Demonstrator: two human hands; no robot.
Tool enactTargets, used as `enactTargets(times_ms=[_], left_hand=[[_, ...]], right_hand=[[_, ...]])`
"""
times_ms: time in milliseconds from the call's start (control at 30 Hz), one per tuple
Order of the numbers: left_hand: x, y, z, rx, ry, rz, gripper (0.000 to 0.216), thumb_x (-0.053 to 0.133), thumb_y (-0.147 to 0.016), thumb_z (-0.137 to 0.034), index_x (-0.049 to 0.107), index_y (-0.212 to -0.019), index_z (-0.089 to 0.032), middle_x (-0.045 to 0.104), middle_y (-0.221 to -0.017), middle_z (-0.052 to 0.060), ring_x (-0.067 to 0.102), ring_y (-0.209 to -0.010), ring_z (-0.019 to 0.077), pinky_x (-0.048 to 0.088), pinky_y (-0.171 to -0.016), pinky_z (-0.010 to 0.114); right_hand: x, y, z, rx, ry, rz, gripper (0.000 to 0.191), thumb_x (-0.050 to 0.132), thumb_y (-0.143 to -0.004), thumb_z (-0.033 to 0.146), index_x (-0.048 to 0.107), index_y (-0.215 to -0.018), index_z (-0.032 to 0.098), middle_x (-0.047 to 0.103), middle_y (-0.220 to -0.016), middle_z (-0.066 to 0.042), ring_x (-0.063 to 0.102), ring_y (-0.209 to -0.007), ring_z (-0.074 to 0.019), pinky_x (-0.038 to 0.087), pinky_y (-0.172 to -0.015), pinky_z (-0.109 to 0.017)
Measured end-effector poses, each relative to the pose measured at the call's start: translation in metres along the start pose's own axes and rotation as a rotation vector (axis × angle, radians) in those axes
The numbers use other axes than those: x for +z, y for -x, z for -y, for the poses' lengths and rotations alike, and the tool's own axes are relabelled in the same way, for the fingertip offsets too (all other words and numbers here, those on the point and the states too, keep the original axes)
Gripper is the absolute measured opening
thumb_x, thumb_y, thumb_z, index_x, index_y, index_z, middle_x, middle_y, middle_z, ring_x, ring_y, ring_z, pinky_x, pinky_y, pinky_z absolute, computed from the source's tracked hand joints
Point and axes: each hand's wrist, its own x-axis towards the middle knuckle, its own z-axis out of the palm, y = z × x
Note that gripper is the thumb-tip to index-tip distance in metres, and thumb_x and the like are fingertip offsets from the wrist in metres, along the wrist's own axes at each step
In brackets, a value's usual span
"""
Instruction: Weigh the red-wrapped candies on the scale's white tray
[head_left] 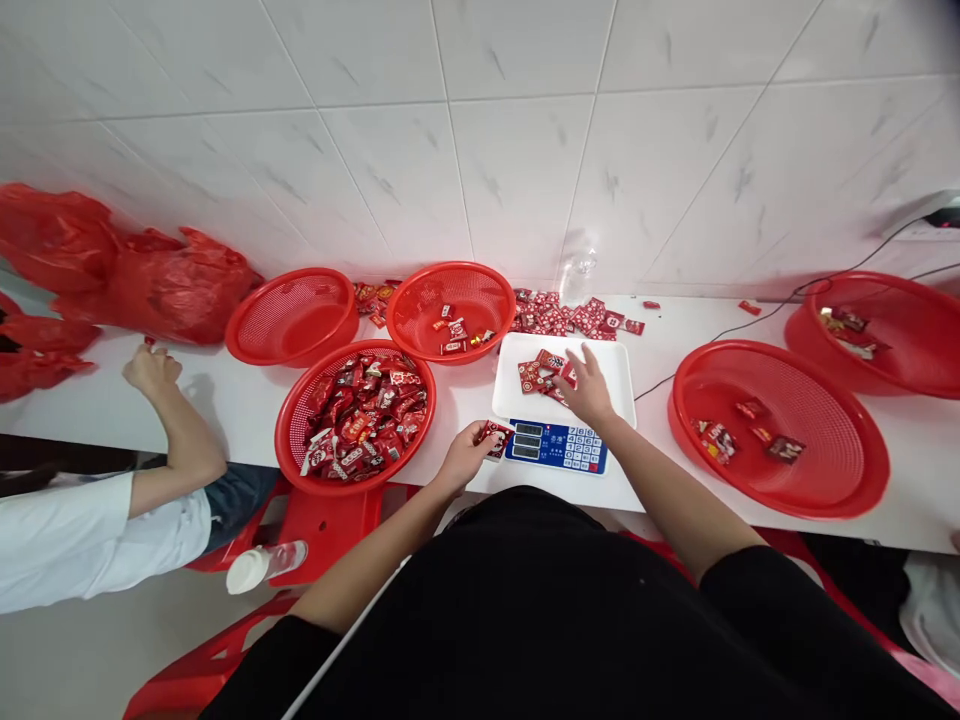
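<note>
1. Red, glossy wrapping covered the packet (498,440) in the left grip (466,458), where thumb and fingers pinched its left side at the near left corner of the scale (555,447).
2. Spread wide, the right grip (589,390) was over the white tray (613,388); whether any finger touched the cards (532,378) lying there, I could not tell.
3. By its look, the packet was light, thin and fairly soft, with a slick skin likely to slide between dry fingers; a hard squeeze might have crushed its contents.
4. Its flat margin seemed the best hold, thumb above and fingers below. The cards overlapped, so a free corner of the topmost looked easiest to lift.
5. Sweets (360,425) filled the left basket (283,445) on the worktop (450,400), and their crinkled wrappers probably offered more to catch hold of.
6. Pale characters marked the packet, too small to read. On the scale's blue panel, keypad digits such as 7, 4, 1 and 0 were legible; its dark displays were not.
7. One wrapper (718,441) in the right basket (840,420) seemed to say "LOVE"; I could make out no brand.
</note>
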Motion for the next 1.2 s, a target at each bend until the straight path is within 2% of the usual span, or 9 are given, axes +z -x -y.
enactTargets(times_ms=[133,233,333,467,633,733,867,967,1200], left_hand=[[0.009,-0.008,0.008,-0.045,-0.025,0.099,0.028,0.066,-0.077,-0.018,0.063,-0.105,-0.015,0.070,-0.100,0.007,0.066,-0.086,0.0173,0.053,-0.078,0.030],[0.018,-0.010,0.010,-0.146,-0.034,0.180,0.038,0.068,-0.075,-0.011,0.060,-0.112,-0.016,0.071,-0.095,0.007,0.067,-0.080,0.0175,0.054,-0.072,0.030],[0.026,-0.012,0.007,-0.199,-0.055,0.271,0.047,0.070,-0.073,-0.007,0.057,-0.117,-0.017,0.072,-0.089,0.005,0.068,-0.078,0.0185,0.053,-0.073,0.031],[0.038,-0.015,0.002,-0.169,-0.089,0.402,0.057,0.072,-0.074,-0.011,0.052,-0.127,-0.018,0.071,-0.082,0.002,0.068,-0.072,0.0186,0.052,-0.069,0.030],[0.049,-0.024,-0.007,-0.075,-0.224,0.465,0.064,0.071,-0.081,-0.030,0.046,-0.138,-0.016,0.069,-0.080,0.004,0.067,-0.070,0.0185,0.053,-0.065,0.029],[0.048,-0.042,-0.012,0.072,-0.405,0.331,0.048,0.062,-0.088,-0.039,0.054,-0.130,-0.016,0.069,-0.086,0.006,0.067,-0.079,0.0196,0.054,-0.075,0.033],[0.046,-0.079,-0.020,0.376,-0.707,0.092,0.047,0.060,-0.088,-0.034,0.055,-0.132,-0.020,0.063,-0.126,0.012,0.058,-0.119,0.0250,0.045,-0.103,0.041],[0.056,-0.109,-0.028,0.535,-0.918,0.073,0.069,0.067,-0.083,-0.039,0.044,-0.146,-0.018,0.041,-0.152,0.015,0.032,-0.143,0.0304,0.028,-0.117,0.047],[0.099,-0.152,-0.042,0.326,-1.320,0.262,0.112,0.068,-0.067,-0.073,0.017,-0.159,-0.035,-0.004,-0.166,0.008,-0.010,-0.150,0.0398,0.004,-0.113,0.069]], right_hand=[[-0.019,0.041,-0.009,0.145,-0.331,-0.128,0.056,0.053,-0.089,0.049,0.051,-0.137,0.020,0.044,-0.150,-0.017,0.043,-0.137,-0.0299,0.040,-0.109,-0.049],[-0.020,0.082,-0.004,0.410,-0.668,0.150,0.050,0.062,-0.084,0.049,0.060,-0.125,0.020,0.068,-0.120,-0.014,0.063,-0.110,-0.0283,0.047,-0.098,-0.048],[-0.011,0.113,0.009,0.553,-0.904,0.421,0.043,0.070,-0.079,0.049,0.067,-0.112,0.020,0.074,-0.103,-0.010,0.068,-0.093,-0.0248,0.052,-0.086,-0.044],[0.001,0.127,0.023,0.638,-1.168,0.532,0.038,0.079,-0.071,0.046,0.071,-0.098,0.019,0.075,-0.087,-0.002,0.065,-0.080,-0.0161,0.047,-0.075,-0.030],[-0.002,0.120,0.018,0.697,-1.319,0.415,0.033,0.083,-0.068,0.042,0.069,-0.088,0.019,0.073,-0.079,0.002,0.060,-0.071,-0.0111,0.042,-0.066,-0.024],[-0.014,0.118,0.007,0.726,-1.466,0.298,0.033,0.081,-0.072,0.041,0.067,-0.096,0.023,0.075,-0.088,0.003,0.064,-0.078,-0.0115,0.047,-0.070,-0.024],[-0.029,0.120,-0.009,0.776,-1.735,0.186,0.031,0.082,-0.072,0.031,0.068,-0.099,0.022,0.077,-0.094,0.000,0.069,-0.083,-0.0146,0.055,-0.077,-0.027],[-0.031,0.123,-0.017,0.815,-1.781,0.175,0.026,0.082,-0.072,0.030,0.071,-0.094,0.021,0.078,-0.090,-0.001,0.072,-0.081,-0.0160,0.057,-0.074,-0.027],[-0.033,0.123,-0.017,0.799,-1.761,0.229,0.017,0.079,-0.075,0.033,0.073,-0.088,0.023,0.078,-0.084,0.000,0.072,-0.075,-0.0152,0.057,-0.068,-0.024]])
